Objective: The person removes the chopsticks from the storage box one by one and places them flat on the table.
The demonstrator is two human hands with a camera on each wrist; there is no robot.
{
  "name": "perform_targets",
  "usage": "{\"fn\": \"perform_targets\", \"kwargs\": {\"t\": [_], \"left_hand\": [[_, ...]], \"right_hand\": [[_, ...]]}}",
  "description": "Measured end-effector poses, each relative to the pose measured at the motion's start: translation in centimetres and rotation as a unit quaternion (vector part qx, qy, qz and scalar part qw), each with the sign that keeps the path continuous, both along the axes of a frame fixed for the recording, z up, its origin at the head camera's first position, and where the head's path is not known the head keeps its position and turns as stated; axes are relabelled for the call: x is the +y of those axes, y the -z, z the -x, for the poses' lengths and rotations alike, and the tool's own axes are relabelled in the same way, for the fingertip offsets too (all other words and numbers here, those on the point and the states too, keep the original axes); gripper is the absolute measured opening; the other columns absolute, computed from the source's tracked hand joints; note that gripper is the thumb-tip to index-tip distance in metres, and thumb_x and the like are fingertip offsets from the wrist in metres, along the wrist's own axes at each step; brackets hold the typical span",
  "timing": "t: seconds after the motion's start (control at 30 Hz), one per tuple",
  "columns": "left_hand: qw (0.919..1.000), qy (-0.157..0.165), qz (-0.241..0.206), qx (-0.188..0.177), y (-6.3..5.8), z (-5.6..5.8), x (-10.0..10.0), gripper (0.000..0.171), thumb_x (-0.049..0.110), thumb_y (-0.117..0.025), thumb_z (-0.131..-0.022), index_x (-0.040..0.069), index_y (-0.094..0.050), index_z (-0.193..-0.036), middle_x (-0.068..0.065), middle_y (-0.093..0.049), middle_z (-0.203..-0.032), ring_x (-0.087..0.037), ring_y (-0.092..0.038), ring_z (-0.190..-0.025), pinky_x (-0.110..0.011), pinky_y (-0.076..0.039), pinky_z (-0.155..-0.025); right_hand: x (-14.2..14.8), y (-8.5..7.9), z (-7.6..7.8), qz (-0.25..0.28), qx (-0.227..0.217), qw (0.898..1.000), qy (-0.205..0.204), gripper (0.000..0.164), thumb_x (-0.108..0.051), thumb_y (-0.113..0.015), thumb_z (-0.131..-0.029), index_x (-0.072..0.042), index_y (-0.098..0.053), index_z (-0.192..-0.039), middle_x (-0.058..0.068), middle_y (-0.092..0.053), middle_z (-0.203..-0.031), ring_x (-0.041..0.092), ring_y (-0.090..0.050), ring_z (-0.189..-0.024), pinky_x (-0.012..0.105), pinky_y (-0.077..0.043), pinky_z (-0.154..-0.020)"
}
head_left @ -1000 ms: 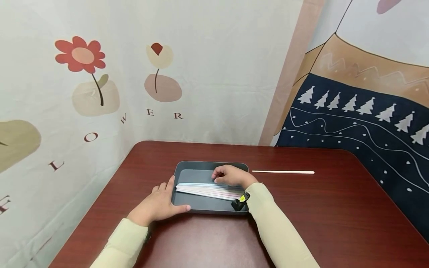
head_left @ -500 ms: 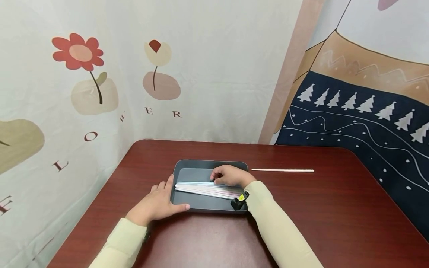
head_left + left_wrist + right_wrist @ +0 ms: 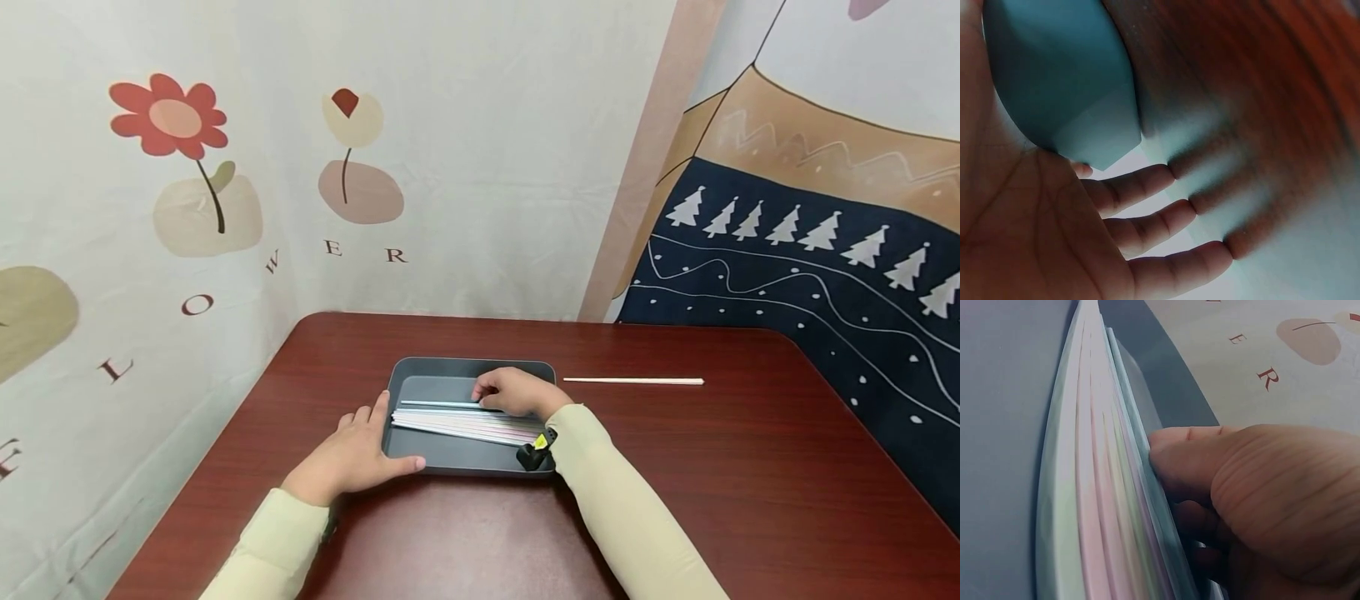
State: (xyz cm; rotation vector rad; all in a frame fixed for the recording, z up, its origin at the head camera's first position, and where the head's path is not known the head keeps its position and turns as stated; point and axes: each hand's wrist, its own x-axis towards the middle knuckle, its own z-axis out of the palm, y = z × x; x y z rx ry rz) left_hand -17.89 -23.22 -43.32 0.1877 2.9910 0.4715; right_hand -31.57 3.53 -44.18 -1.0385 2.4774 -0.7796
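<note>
Right hand (image 3: 517,392) on a pale blue strip (image 3: 438,404)

The right hand is drawn in narrow, its thumb and fingertips pinching the blue strip inside the grey tray (image 3: 457,460). The left hand (image 3: 360,454) is spread wide at the tray's left end — forefinger at the left rim, thumb along the near edge, the other fingers straight and apart. Just on the near side of the blue strip lies a bundle of pastel strips (image 3: 457,424), stretched lengthwise on the tray floor. A dark gadget (image 3: 533,451) sits at the right wrist, by the pale sleeve (image 3: 626,508). Beyond, on the red-brown counter (image 3: 750,467), a thin white stick (image 3: 633,381) lies just right of the tray. Behind hangs a flower-printed cloth (image 3: 495,167) — to its right, a navy one with white trees (image 3: 787,275).
</note>
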Motion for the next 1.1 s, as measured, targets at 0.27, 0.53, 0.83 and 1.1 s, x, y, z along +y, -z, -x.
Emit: {"fn": "perform_targets", "kwargs": {"t": [0.27, 0.53, 0.83, 1.1], "left_hand": [[1.0000, 0.000, -0.001, -0.002, 0.02, 0.03, -0.01, 0.131, 0.080, -0.066, -0.071, -0.006, -0.016, -0.155, -0.030, -0.044, -0.138, -0.048, -0.042, -0.122, -0.057, -0.042, -0.094], [1.0000, -0.001, 0.001, 0.001, 0.12, 0.09, 0.01, 0.131, 0.081, -0.066, -0.070, -0.006, -0.016, -0.155, -0.028, -0.045, -0.136, -0.046, -0.044, -0.119, -0.056, -0.043, -0.093], [1.0000, 0.000, -0.005, 0.000, 0.15, 0.09, 0.14, 0.130, 0.080, -0.066, -0.070, -0.005, -0.016, -0.155, -0.029, -0.044, -0.138, -0.048, -0.042, -0.122, -0.057, -0.043, -0.094], [1.0000, -0.004, -0.003, -0.002, 0.13, 0.02, -0.02, 0.131, 0.080, -0.066, -0.070, -0.005, -0.016, -0.156, -0.028, -0.044, -0.138, -0.047, -0.042, -0.122, -0.056, -0.043, -0.094]], "right_hand": [[0.01, 0.07, -0.11, 0.004, -0.004, 1.000, 0.001, 0.011, -0.009, -0.064, -0.097, -0.020, -0.068, -0.094, -0.004, -0.059, -0.081, 0.011, -0.051, -0.074, 0.029, -0.043, -0.070], [0.05, 0.10, -0.02, 0.005, -0.002, 1.000, 0.001, 0.011, -0.008, -0.065, -0.096, -0.019, -0.068, -0.093, -0.005, -0.058, -0.080, 0.011, -0.051, -0.073, 0.027, -0.042, -0.068], [0.03, -0.10, -0.26, 0.000, -0.002, 1.000, 0.007, 0.011, -0.009, -0.064, -0.097, -0.018, -0.068, -0.092, -0.004, -0.057, -0.077, 0.011, -0.049, -0.070, 0.028, -0.042, -0.067], [-0.05, -0.31, -0.41, 0.000, 0.010, 1.000, 0.002, 0.013, -0.009, -0.062, -0.098, -0.019, -0.067, -0.092, -0.005, -0.057, -0.078, 0.010, -0.050, -0.070, 0.027, -0.042, -0.068]]}}
